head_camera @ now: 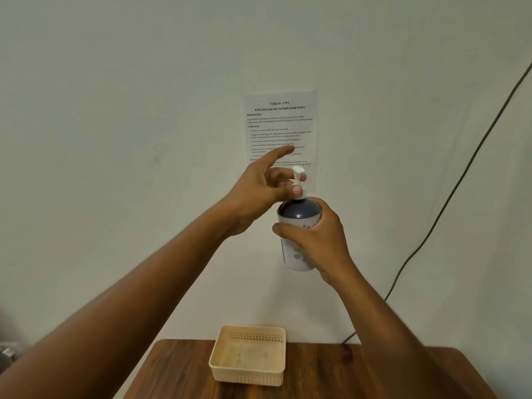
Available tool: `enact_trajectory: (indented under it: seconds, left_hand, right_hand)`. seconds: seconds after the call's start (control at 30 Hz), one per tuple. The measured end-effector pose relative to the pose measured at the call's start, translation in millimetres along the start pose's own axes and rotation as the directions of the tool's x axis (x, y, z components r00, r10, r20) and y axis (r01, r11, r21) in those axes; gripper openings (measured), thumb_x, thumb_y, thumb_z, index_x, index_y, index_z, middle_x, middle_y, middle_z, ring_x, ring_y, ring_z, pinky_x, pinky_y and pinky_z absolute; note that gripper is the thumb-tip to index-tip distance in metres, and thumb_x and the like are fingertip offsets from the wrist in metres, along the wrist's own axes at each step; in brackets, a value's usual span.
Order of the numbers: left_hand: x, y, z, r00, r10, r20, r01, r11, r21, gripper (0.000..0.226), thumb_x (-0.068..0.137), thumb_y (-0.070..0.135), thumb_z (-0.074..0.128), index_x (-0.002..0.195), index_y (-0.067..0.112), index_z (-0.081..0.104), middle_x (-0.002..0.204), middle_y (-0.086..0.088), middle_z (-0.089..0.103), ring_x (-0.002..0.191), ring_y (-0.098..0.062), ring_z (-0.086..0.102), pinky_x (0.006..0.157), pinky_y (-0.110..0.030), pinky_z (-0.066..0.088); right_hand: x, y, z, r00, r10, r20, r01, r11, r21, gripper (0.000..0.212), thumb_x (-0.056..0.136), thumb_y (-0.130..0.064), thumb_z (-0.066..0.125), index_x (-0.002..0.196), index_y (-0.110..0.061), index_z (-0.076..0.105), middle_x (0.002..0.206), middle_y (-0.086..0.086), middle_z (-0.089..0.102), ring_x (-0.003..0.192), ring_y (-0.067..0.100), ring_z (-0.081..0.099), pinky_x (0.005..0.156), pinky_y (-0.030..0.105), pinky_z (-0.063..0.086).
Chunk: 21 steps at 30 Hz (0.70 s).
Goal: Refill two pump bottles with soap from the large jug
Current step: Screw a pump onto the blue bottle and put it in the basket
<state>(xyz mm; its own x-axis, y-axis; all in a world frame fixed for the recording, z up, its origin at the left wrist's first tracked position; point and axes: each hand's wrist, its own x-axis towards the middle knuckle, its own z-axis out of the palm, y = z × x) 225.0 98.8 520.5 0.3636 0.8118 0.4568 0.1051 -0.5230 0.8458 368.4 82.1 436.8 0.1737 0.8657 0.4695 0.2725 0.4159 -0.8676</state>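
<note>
Pump bottle (299, 226): a round bottle with a dark blue shoulder and a white body carrying a faint leaf print, being held upright in the air in front of the wall, high above the table.
Pump head (298, 180): white plastic, partly covered by fingers.
Right hand (319, 240): it is wrapping around the body of the bottle, fingers closed on it.
Left hand (259, 188): thumb and bent fingers are pinching the white neck of the pump; the index finger is pointing out straight.
Basket (249, 372): a beige plastic rectangle with rows of small holes, sitting on the table.
Table (331, 370): dark brown wood with visible grain, cut off by the bottom edge.
Paper (280, 119): it is reading "TASK ID: 3791" and "Refill dish soap into multiple pump bottles"; the lower lines are hidden by the hand.
Cable (460, 180): thin and dark, running down the wall.
</note>
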Motion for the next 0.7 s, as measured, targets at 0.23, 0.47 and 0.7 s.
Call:
enact_trajectory:
  seconds: [0.23, 0.47, 0.7]
  left_hand:
    - [-1, -3, 11, 0.981, 0.049, -0.187, -0.037, 0.997, 0.07, 0.081, 0.074, 0.005, 0.09, 0.142, 0.022, 0.051, 0.087, -0.006, 0.072, 0.088, -0.025, 0.076, 0.094, -0.042, 0.062]
    - [-3, 10, -10, 0.978, -0.02, 0.207, 0.041, 0.994, -0.098, 0.092, 0.094, -0.017, 0.059, 0.162, 0.026, 0.016, 0.12, -0.017, 0.075, 0.115, -0.029, 0.072, 0.096, -0.028, 0.057]
    - [-8, 2, 14, 0.984, 0.018, -0.176, 0.005, 0.991, 0.13, 0.106, 0.076, 0.024, 0.091, 0.159, 0.031, 0.026, 0.089, -0.005, 0.066, 0.082, -0.015, 0.069, 0.086, -0.024, 0.061]
  right_hand:
    - [-3, -5, 1, 1.0, -0.001, 0.016, 0.001, 0.999, -0.032, 0.064, 0.069, -0.037, 0.087, 0.12, -0.034, 0.049, 0.111, -0.012, 0.059, 0.095, 0.011, 0.059, 0.07, 0.014, 0.044]
    - [-7, -4, -3, 1.0, 0.007, 0.015, -0.007, 1.0, 0.013, 0.073, 0.069, -0.035, 0.089, 0.131, -0.026, 0.052, 0.119, -0.004, 0.062, 0.103, 0.018, 0.062, 0.087, 0.036, 0.058]
    - [-6, -7, 3, 1.0, -0.016, 0.011, 0.016, 0.999, -0.04, 0.061, 0.07, -0.039, 0.087, 0.118, -0.035, 0.049, 0.11, -0.014, 0.06, 0.095, 0.009, 0.06, 0.073, 0.012, 0.044]
